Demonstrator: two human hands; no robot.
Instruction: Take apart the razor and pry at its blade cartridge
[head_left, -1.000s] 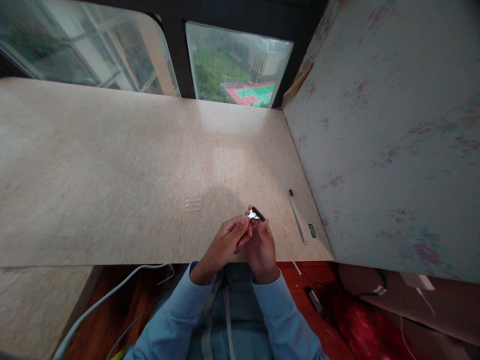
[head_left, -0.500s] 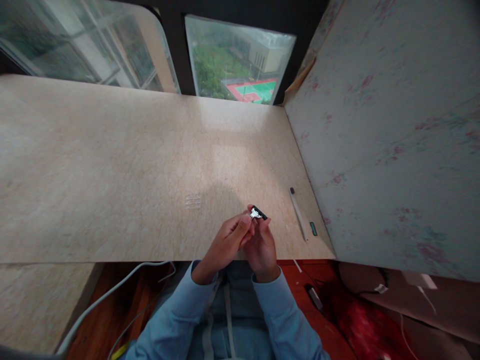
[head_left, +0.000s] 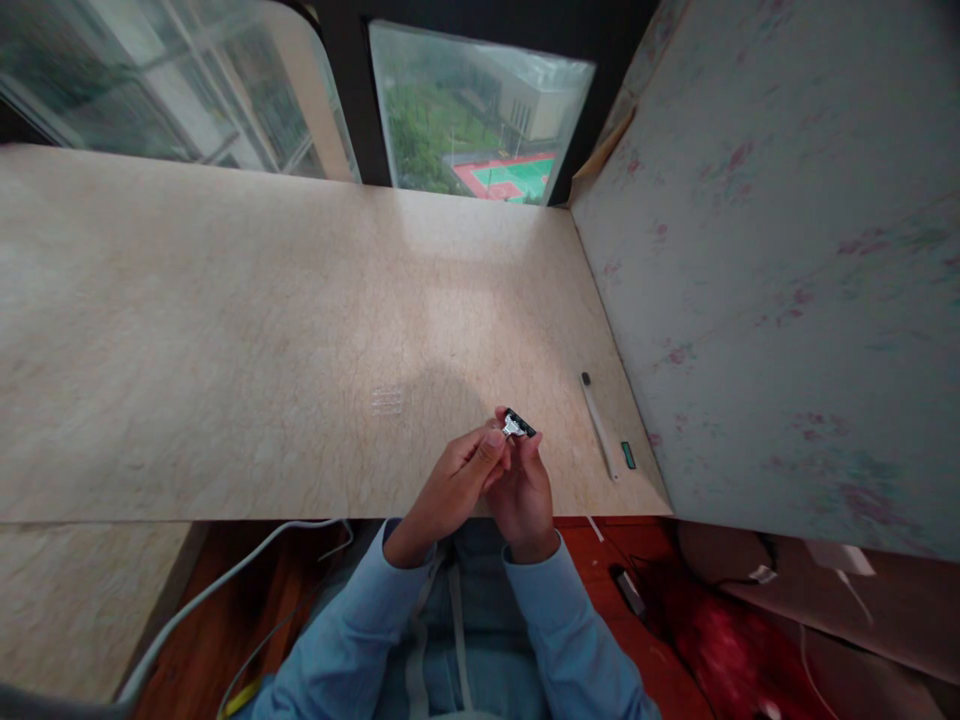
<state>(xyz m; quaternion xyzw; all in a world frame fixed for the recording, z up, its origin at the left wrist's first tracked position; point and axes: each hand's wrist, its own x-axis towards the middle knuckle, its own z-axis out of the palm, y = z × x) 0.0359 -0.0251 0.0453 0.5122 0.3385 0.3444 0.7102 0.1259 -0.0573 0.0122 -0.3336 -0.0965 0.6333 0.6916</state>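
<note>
Clear plastic piece (head_left: pixel 387 401) lies on the worktop (head_left: pixel 225 350), back from the front edge. Left hand (head_left: pixel 456 485): grip closed, thumb and fingers pinching the silver neck of the razor (head_left: pixel 518 425), above the worktop near that edge. Right hand (head_left: pixel 522 500): thumb and a fingertip appear closed on the black head's ends. Toothbrush (head_left: pixel 599 425) lies near the right edge; small green-and-black piece (head_left: pixel 628 455) lies between, towards the front right corner. Risk: a slip at the neck could nick fingertips beside the head. No brand, label or writing is legible.

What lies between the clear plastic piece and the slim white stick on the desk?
In the head view, the left hand and right hand come between them, holding a small black-and-silver piece.
</note>
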